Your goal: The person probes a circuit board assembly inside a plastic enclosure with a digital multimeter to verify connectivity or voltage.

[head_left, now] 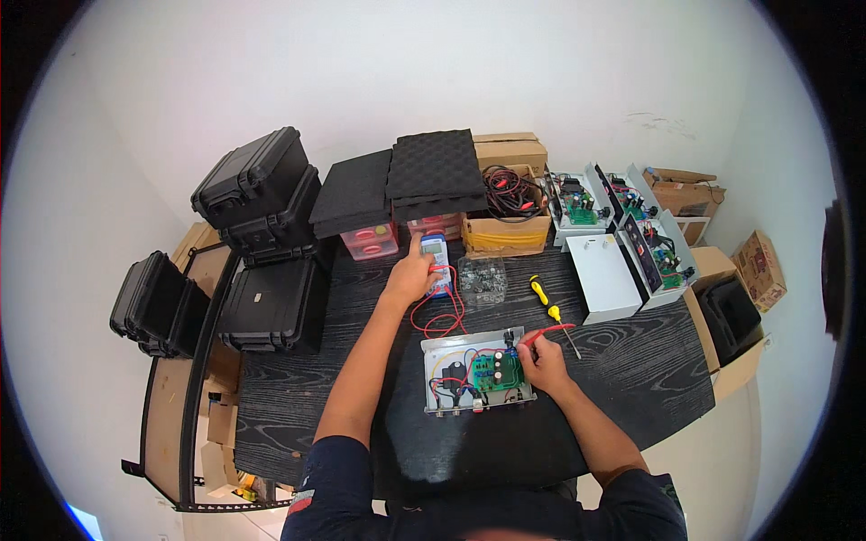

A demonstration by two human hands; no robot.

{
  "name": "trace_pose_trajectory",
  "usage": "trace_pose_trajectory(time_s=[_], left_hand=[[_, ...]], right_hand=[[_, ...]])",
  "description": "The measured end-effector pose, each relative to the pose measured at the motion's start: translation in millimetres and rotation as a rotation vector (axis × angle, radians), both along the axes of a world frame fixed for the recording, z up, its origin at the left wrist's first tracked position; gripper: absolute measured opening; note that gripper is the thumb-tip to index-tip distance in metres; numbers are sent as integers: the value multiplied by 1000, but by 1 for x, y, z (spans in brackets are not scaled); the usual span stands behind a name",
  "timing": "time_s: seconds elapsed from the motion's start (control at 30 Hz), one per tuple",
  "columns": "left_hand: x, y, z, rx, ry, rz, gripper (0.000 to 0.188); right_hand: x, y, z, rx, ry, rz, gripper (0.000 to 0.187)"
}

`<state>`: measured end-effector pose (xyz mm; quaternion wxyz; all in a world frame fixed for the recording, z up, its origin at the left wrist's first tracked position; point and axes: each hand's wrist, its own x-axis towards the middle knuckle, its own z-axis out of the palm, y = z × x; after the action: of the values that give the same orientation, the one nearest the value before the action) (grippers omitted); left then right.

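Observation:
My left hand (412, 275) is at the left side of a blue-edged multimeter (434, 249). Its index finger points away from me, and the rest of the hand is closed on the meter, covering part of its front. Red test leads (418, 317) loop from the meter onto the table. In my right hand (547, 368) is a red test probe (538, 334), held over the right edge of an open metal enclosure (432, 361). Inside that enclosure are a green circuit board (488, 371), a dark round part and several wires. The probe's tip is too small to make out.
A yellow-handled screwdriver (538, 288) lies beyond my right hand. Past the enclosure is a clear tray (483, 280) of small parts. Black cases (271, 302) are stacked at left. Opened units (663, 257) stand at right, and a cardboard box (505, 238) holds cables.

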<state>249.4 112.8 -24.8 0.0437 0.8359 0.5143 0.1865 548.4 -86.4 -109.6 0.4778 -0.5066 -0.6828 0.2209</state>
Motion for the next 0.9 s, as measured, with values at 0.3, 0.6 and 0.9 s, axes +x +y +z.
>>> trace_pose_trajectory(time_s=[0.3, 0.6, 0.9], left_hand=[[2, 2, 0, -21, -18, -53, 31], [-25, -12, 6, -139, -759, -104, 14], [-16, -122, -7, -476, -1034, -15, 49]], right_hand=[[3, -1, -3, 28, 5, -11, 11], [2, -2, -3, 44, 7, -4, 10], [3, -4, 1, 61, 29, 2, 9]])
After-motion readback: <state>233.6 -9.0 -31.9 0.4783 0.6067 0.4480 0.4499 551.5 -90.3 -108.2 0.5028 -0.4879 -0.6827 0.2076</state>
